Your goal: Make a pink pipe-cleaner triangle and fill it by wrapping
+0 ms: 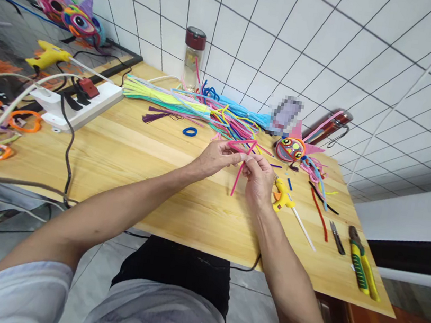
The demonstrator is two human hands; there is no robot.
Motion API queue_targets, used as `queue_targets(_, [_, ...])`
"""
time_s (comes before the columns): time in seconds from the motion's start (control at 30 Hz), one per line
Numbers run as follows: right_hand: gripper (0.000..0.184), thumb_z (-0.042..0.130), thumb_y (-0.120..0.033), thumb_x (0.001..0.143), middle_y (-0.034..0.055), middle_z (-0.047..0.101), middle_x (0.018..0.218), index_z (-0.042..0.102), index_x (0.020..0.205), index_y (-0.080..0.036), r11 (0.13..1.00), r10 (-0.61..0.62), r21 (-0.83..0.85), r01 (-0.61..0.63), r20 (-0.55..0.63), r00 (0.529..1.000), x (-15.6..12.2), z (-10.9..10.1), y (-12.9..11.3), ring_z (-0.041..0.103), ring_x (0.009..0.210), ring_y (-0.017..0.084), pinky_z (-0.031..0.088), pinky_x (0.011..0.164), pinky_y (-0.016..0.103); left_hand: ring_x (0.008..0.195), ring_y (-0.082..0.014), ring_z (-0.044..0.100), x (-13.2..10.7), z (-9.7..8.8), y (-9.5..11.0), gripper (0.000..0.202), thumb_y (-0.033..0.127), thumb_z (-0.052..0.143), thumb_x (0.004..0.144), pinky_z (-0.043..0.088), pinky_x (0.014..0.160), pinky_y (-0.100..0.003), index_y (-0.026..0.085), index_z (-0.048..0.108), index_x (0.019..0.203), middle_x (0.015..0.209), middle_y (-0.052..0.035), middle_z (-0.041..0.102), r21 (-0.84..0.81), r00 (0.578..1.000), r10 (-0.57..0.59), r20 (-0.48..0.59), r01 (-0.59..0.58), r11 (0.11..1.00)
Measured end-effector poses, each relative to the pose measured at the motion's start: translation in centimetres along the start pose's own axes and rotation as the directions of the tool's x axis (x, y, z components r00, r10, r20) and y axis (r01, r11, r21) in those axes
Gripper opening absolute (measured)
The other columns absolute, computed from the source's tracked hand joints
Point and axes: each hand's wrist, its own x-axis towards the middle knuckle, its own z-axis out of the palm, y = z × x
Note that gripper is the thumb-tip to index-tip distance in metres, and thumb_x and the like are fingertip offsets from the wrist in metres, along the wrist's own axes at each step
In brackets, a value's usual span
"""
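Note:
Above the middle of the wooden table [149, 173], both my hands pinch a bent pink pipe cleaner [240, 169]. My left hand [216, 159] grips its upper bent part with fingers closed. My right hand [259, 178] pinches it just to the right, and one end hangs down toward the table. Behind the hands lies a pile of coloured pipe cleaners [202, 109]. A colourful pipe-cleaner fish head [291, 150] rests just beyond my right hand.
A yellow glue gun [283, 196] lies by my right wrist, with a red pipe cleaner [319, 213], small cutters [337, 237] and a green-yellow knife [361, 265] to its right. A white power strip [75, 104], cables and another glue gun [49, 57] sit at left. A bottle [193, 57] stands by the wall.

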Motion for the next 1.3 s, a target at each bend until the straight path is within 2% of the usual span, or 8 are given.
queue_targets(0.17, [0.026, 0.081, -0.045, 0.071, -0.0070, 0.054, 0.060, 0.065, 0.076, -0.025, 1.000, 0.010, -0.011, -0.009, 0.043, 0.999, 0.1, -0.2, -0.1, 0.045, 0.054, 0.011, 0.038, 0.057, 0.029, 0.067, -0.0101, 0.059, 0.1, 0.0, -0.2, 0.044, 0.055, 0.097, 0.067, 0.049, 0.067, -0.026, 0.017, 0.086, 0.087, 0.090, -0.0061, 0.082, 0.009, 1.000, 0.013, 0.019, -0.013, 1.000])
queue_targets(0.4, [0.025, 0.082, -0.043, 0.069, -0.0057, 0.058, 0.060, 0.066, 0.076, -0.025, 0.999, 0.031, 0.035, -0.033, 0.063, 0.998, 0.0, -0.1, -0.3, 0.050, 0.054, 0.012, 0.042, 0.057, 0.028, 0.064, -0.0114, 0.059, 0.1, -0.4, -1.2, 0.043, 0.054, 0.096, 0.071, 0.044, 0.062, -0.025, 0.017, 0.088, 0.092, 0.073, -0.0045, 0.075, 0.000, 1.000, 0.001, 0.011, -0.001, 1.000])
queue_targets(0.57, [0.022, 0.083, -0.040, 0.069, -0.0028, 0.067, 0.061, 0.069, 0.075, -0.024, 0.998, 0.023, 0.053, -0.027, 0.071, 0.997, -0.1, -0.1, -0.5, 0.055, 0.056, 0.012, 0.045, 0.057, 0.027, 0.066, -0.0120, 0.061, 0.1, -0.5, -1.1, 0.049, 0.058, 0.097, 0.071, 0.047, 0.063, -0.025, 0.014, 0.086, 0.090, 0.072, -0.0047, 0.074, -0.002, 0.999, -0.018, 0.044, 0.018, 1.000])
queue_targets(0.8, [0.027, 0.087, -0.043, 0.074, -0.0036, 0.069, 0.061, 0.069, 0.076, -0.023, 0.998, -0.056, 0.026, 0.055, 0.044, 0.997, 0.1, -0.4, -0.1, 0.055, 0.054, 0.011, 0.045, 0.057, 0.025, 0.069, -0.0140, 0.068, 0.3, -0.6, -0.9, 0.053, 0.057, 0.098, 0.070, 0.051, 0.064, -0.025, 0.013, 0.084, 0.097, 0.081, -0.0071, 0.079, -0.009, 0.996, -0.035, 0.080, 0.035, 0.999])
queue_targets(0.97, [0.027, 0.086, -0.043, 0.077, -0.0039, 0.069, 0.064, 0.068, 0.078, -0.023, 0.995, -0.099, -0.014, 0.100, 0.056, 0.994, 0.2, -0.6, 0.1, 0.055, 0.052, 0.010, 0.047, 0.055, 0.026, 0.073, -0.0145, 0.070, 0.3, -0.7, -1.2, 0.051, 0.056, 0.096, 0.072, 0.053, 0.066, -0.025, 0.013, 0.086, 0.099, 0.088, -0.0089, 0.082, 0.008, 0.998, -0.007, 0.063, 0.007, 1.000])
queue_targets(1.17, [0.028, 0.086, -0.045, 0.077, -0.0046, 0.066, 0.063, 0.068, 0.079, -0.024, 0.994, -0.106, -0.030, 0.108, 0.066, 0.992, 0.2, -0.6, 0.1, 0.055, 0.053, 0.011, 0.048, 0.056, 0.026, 0.069, -0.0139, 0.068, 0.3, -0.8, -1.2, 0.049, 0.056, 0.095, 0.074, 0.054, 0.064, -0.026, 0.014, 0.087, 0.098, 0.091, -0.0094, 0.083, 0.017, 0.998, -0.013, 0.064, 0.012, 1.000])
queue_targets(1.3, [0.029, 0.086, -0.044, 0.077, -0.0052, 0.065, 0.062, 0.067, 0.080, -0.023, 0.994, -0.104, -0.026, 0.106, 0.069, 0.992, 0.3, -0.6, 0.1, 0.055, 0.053, 0.011, 0.048, 0.057, 0.027, 0.067, -0.0121, 0.065, 0.3, -0.8, -1.2, 0.047, 0.053, 0.097, 0.072, 0.052, 0.065, -0.025, 0.013, 0.085, 0.094, 0.084, -0.0078, 0.080, -0.014, 0.997, -0.041, 0.061, 0.042, 0.999])
